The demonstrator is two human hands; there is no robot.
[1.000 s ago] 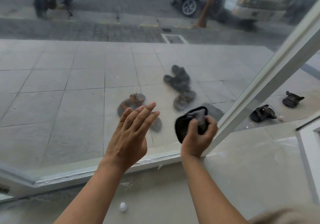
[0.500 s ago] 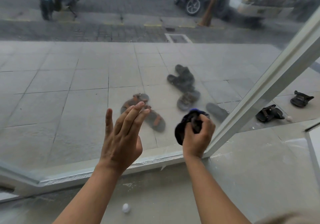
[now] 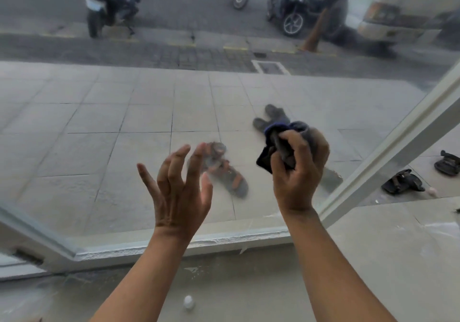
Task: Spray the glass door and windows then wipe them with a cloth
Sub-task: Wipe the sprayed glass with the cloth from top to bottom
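risen: right hand (image 3: 296, 177) grips cloth (image 3: 276, 144) | left hand (image 3: 179, 192) splayed (palm to glass (image 3: 99, 147))

Glass pane (image 3: 99, 122) blocks forward; white frame (image 3: 398, 144) bounds right.

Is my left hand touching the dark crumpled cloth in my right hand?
Apart. The head view shows a clear gap, with grey tiled pavement behind it, between the open left hand and the dark crumpled cloth gripped by the right hand.
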